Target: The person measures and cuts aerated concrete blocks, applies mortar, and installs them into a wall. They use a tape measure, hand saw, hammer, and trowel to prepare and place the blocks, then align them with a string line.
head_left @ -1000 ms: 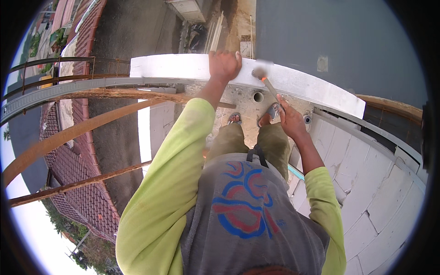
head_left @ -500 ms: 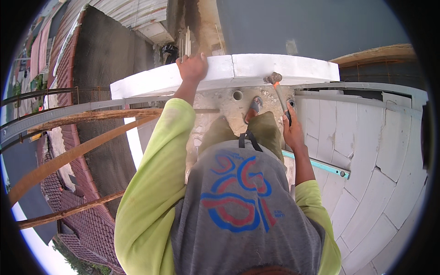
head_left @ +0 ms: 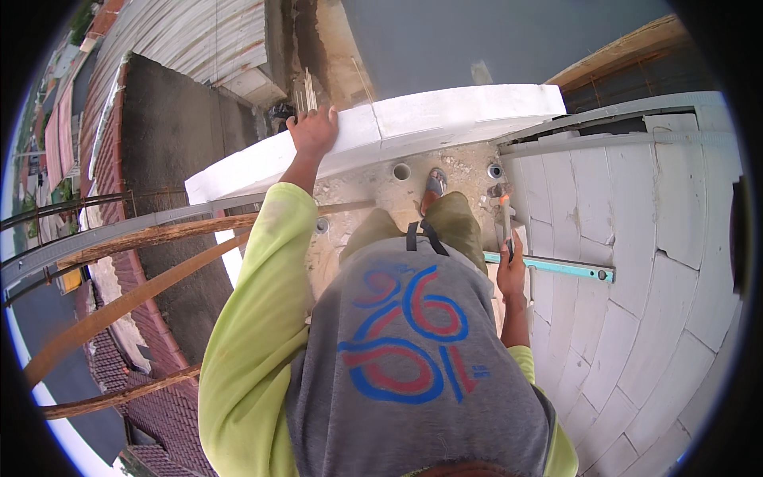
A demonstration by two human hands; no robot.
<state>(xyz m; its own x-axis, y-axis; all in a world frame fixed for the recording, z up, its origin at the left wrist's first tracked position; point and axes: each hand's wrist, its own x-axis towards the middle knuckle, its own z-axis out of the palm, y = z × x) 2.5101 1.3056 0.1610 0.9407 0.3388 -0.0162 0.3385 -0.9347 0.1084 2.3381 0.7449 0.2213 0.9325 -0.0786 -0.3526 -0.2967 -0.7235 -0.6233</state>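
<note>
My left hand (head_left: pixel 315 131) rests on the top of a white block wall (head_left: pixel 445 111), fingers laid over its far edge and plainly stretched out. In my right hand (head_left: pixel 512 270) is a hammer (head_left: pixel 506 213), held by its dark grip, with an orange band below the head. The hammer hangs to the right of my legs, its head apart from the wall and close to a round pipe opening (head_left: pixel 495 171). A turquoise spirit level (head_left: pixel 568 268) lies behind my right hand, running off to the right.
Another pipe opening (head_left: pixel 401 171) sits in the rubble-strewn floor before my feet. White block walling (head_left: pixel 588 207) stands on the right. Wooden poles (head_left: pixel 135 294) and a metal channel (head_left: pixel 103 230) cross on the left, with a roof below. Beyond the wall is a drop.
My right hand has lowered the hammer away from the wall toward my body. My left hand stays on the wall top, and the whole view has turned slightly.
</note>
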